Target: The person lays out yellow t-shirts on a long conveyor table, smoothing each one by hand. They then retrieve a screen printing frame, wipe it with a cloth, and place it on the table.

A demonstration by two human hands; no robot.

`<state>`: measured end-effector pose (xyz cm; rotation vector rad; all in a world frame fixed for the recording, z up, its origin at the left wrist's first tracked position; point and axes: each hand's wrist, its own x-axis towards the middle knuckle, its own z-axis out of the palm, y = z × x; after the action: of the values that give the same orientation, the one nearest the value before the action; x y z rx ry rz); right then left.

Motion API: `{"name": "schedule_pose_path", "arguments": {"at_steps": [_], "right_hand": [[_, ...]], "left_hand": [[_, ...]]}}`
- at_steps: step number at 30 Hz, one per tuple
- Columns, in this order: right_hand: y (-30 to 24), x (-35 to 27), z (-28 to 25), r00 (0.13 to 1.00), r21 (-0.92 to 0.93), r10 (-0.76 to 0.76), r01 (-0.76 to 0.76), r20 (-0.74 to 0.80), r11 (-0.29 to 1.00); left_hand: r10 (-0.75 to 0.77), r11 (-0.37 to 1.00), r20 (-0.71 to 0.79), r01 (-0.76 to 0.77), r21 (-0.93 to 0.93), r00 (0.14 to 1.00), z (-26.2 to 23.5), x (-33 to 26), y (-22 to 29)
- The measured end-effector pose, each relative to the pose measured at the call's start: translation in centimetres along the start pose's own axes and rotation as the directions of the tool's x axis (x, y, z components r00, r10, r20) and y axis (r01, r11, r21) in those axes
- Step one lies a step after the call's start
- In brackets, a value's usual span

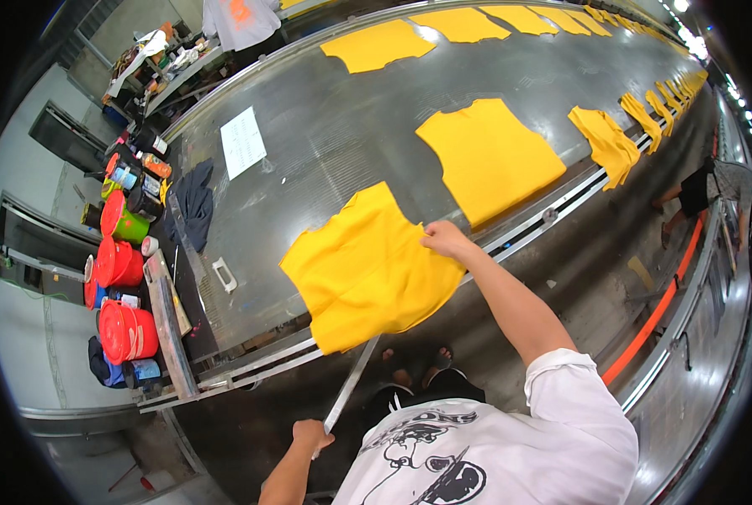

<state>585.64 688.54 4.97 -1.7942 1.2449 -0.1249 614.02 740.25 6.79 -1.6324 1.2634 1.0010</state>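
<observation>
My right hand (447, 241) pinches the upper right edge of a yellow fabric panel (368, 261), cut like a shirt body. The panel lies partly on the long dark table (325, 151), and its lower part hangs over the near rail in loose folds. Down by my body, my left hand (310, 436) is closed round the lower end of a flat, pale metal strip (351, 383). The strip's far end goes out of sight under the fabric. Just right of my panel, another yellow panel (494, 160) is spread flat on the table.
Red-lidded buckets (128, 331) and paint jars crowd the table's left end, beside a dark cloth (193, 202) and a white-handled tool (224, 275). A white sheet (243, 143) lies farther in. More yellow panels (607, 143) line both long edges. A person (712, 189) stands at right.
</observation>
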Motion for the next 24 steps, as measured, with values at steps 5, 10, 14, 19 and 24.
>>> {"name": "schedule_pose_path", "arguments": {"at_steps": [5,10,14,19,24], "right_hand": [[-2.9,-0.2,-6.1,0.993,0.679,-0.099,0.113,-0.059,0.725],[-3.5,-4.8,-19.5,0.922,0.305,-0.105,0.229,-0.372,0.925],[5.7,-6.1,-29.7,0.932,0.575,-0.003,0.226,-0.363,0.786],[22.6,-11.3,-36.2,0.397,-0.512,-0.423,-0.148,-0.815,0.846],[10.9,-17.5,-19.6,0.986,0.477,0.148,-0.094,-0.077,0.874]], "left_hand": [[0.013,0.996,0.011,-0.012,-0.092,1.000,-0.3,3.4,3.9],[0.024,0.980,0.009,-0.022,-0.196,1.000,-1.4,4.4,8.2],[0.003,0.974,-0.043,-0.013,-0.226,0.999,-1.1,3.6,13.1],[-0.048,0.958,-0.104,0.016,-0.288,0.993,-5.6,1.6,19.2],[-0.123,0.920,-0.034,0.101,-0.379,0.992,-7.7,-2.5,24.8]]}}
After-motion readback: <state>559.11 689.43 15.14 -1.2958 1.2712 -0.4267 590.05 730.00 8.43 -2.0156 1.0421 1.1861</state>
